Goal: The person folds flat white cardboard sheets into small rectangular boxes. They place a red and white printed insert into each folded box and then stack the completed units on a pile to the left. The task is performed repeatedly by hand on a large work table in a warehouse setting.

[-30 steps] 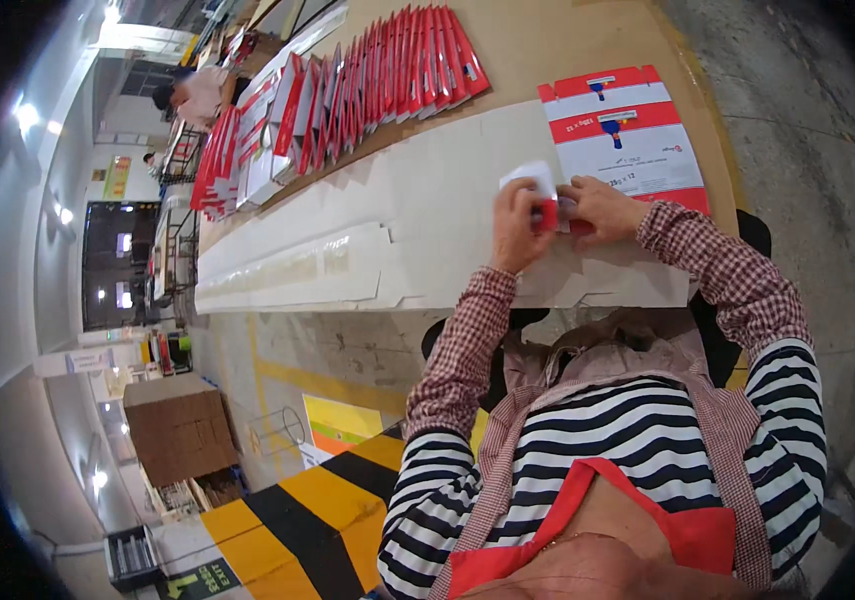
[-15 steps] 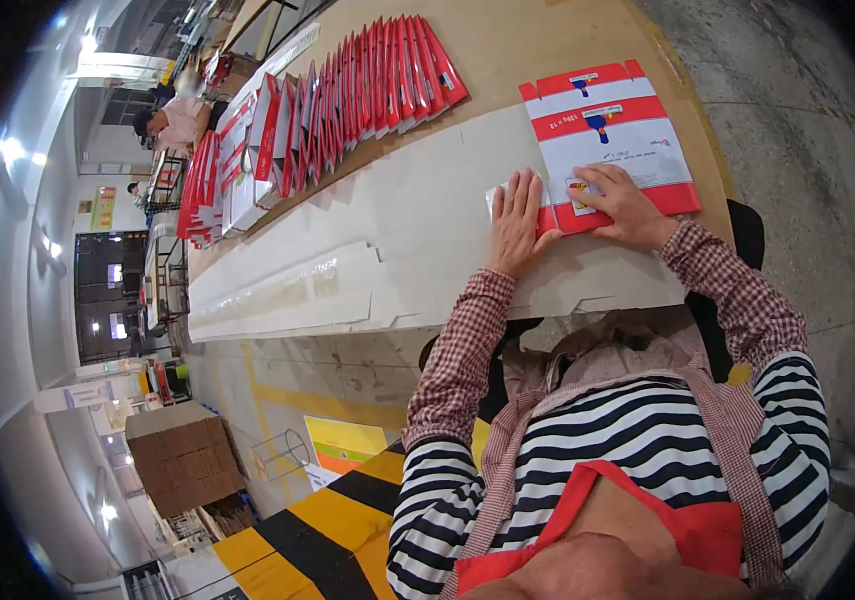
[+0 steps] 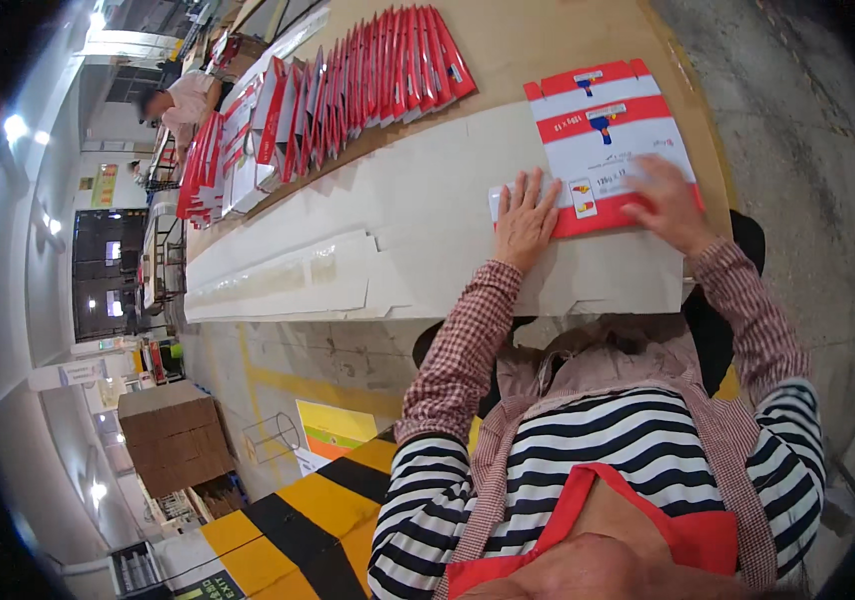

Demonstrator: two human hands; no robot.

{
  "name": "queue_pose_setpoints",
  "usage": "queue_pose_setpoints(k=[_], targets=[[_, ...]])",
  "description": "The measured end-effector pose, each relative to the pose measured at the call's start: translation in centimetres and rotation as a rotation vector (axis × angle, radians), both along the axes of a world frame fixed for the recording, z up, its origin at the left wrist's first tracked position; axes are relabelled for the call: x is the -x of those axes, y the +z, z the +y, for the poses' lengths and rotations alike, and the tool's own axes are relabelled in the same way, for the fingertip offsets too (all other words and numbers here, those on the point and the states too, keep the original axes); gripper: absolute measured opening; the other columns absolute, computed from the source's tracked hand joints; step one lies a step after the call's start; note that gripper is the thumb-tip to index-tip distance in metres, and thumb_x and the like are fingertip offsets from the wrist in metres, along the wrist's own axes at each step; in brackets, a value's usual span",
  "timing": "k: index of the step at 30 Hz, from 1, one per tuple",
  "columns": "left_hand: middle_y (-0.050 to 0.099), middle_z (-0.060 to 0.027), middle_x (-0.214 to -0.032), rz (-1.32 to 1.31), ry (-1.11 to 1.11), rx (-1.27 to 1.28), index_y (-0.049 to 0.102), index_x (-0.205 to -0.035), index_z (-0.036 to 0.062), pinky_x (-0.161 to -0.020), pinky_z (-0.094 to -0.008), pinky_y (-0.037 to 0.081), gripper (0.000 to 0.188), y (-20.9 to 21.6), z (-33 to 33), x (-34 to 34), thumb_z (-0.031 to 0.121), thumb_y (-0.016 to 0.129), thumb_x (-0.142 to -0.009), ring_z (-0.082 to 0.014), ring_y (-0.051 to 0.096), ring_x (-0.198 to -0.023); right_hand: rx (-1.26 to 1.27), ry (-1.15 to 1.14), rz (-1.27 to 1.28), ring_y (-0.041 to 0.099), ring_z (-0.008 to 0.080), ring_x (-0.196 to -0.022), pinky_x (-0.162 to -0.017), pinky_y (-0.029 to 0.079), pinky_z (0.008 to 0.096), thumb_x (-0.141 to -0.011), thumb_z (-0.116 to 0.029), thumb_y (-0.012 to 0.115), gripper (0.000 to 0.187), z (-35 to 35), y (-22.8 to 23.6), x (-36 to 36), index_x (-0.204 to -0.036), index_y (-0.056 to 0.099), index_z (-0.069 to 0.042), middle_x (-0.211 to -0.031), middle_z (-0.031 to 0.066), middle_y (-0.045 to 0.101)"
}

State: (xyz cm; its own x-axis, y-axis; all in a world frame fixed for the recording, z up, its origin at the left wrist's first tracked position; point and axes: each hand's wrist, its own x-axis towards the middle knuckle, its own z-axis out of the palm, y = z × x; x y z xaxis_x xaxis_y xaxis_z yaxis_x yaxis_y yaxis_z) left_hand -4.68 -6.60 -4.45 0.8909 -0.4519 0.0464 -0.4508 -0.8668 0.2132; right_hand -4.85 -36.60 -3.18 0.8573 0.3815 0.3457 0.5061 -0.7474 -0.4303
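A flat, folded red-and-white printed carton (image 3: 556,131) lies on the near right part of the table, its tabbed end pointing away from me. My left hand (image 3: 525,225) rests flat on the carton's left edge with fingers stretched out. Over the carton's right side is my right hand (image 3: 673,208), blurred by motion, with its fingers apart and nothing visible in them. Whether it presses on the carton I cannot tell.
Across the table, a long row of folded red-and-white cartons (image 3: 388,75) leans in a line. A white sheet (image 3: 428,220) covers the near tabletop, with a taped strip (image 3: 288,280) on it. A person (image 3: 188,100) works at the far left. Brown cardboard (image 3: 176,440) stands on the floor.
My right hand has shifted slightly right across the carton, uncovering more of its printed face. My left hand stays flat at the left edge, where the carton's raised white flap now lies flatter.
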Motion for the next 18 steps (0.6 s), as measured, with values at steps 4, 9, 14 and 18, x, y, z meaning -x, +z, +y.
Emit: queue_pose_setpoints(k=[4, 9, 14, 18], targets=[[0.03, -0.0132, -0.158, 0.002, 0.044, 0.268, 0.028, -0.155, 0.0154, -0.119, -0.051, 0.014, 0.054, 0.1, -0.1, -0.4, 0.024, 0.04, -0.102, -0.0347, 0.022, -0.148, -1.258, -0.428, 0.609, 0.056, 0.0207, -0.117, -0.1, 0.043, 0.0322, -0.093, -0.027, 0.067, 0.04, -5.6, -0.6, 1.8, -0.124, 0.06, -0.004, -0.122, 0.0106, 0.061], [0.032, -0.0148, -0.157, -0.02, 0.06, 0.548, 0.025, -0.154, 0.0072, -0.118, -0.0496, 0.018, 0.058, -1.1, 0.5, -2.1, 0.013, 0.041, -0.099, -0.0336, 0.025, -0.147, -1.873, -0.434, 0.799, 0.057, 0.0233, -0.117, -0.102, 0.045, 0.0383, -0.097, -0.042, 0.059, 0.05, -8.5, -2.3, -1.5, -0.133, 0.053, -0.008, -0.123, 0.0087, 0.061], [0.027, -0.02, -0.157, -0.058, 0.127, 0.666, 0.03, -0.152, 0.0065, -0.119, -0.0463, 0.017, 0.053, -1.6, -0.9, -2.8, 0.008, 0.04, -0.1, -0.0382, 0.021, -0.147, -2.076, -0.155, 0.674, 0.05, 0.0256, -0.126, -0.106, 0.043, 0.0434, -0.096, -0.048, 0.057, 0.067, 2.7, 4.2, -0.4, -0.142, 0.042, -0.002, -0.135, 0.0124, 0.054], [0.015, -0.0231, -0.16, -0.038, 0.164, 0.958, 0.024, -0.153, 0.0004, -0.121, -0.0419, 0.014, 0.057, 0.1, -6.4, -3.1, 0.007, 0.041, -0.099, -0.0374, 0.013, -0.149, -1.264, -0.211, 0.332, 0.048, 0.0215, -0.127, -0.108, 0.039, 0.038, -0.096, -0.023, 0.061, 0.066, 11.6, 0.0, -2.9, -0.149, 0.029, -0.002, -0.14, 0.0115, 0.047]])
